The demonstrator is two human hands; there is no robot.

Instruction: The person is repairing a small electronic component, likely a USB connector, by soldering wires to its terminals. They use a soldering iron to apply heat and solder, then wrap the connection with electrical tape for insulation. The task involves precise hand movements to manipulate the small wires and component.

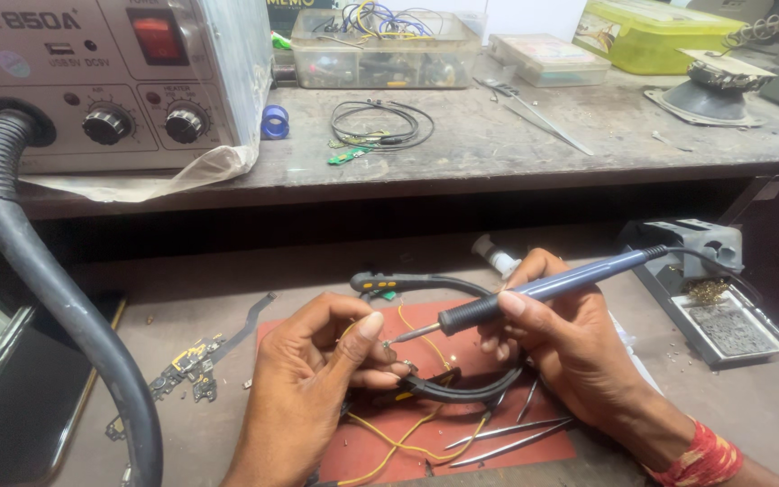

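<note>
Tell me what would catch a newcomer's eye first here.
At centre, the right hand holds a blue-handled soldering iron, its tip meeting a thin yellow wire pinched in the left hand above a red rectangular mat. At upper left, a grey boxy rework station with a thick black corrugated hose looms.

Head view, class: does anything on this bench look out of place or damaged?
Yes. Loose circuit-board pieces lie scattered on the bare bench left of the red mat, apart from the left hand.

Black hose [65, 307] blocks left; tweezers [507, 433] clutter mat [371, 455].
</note>
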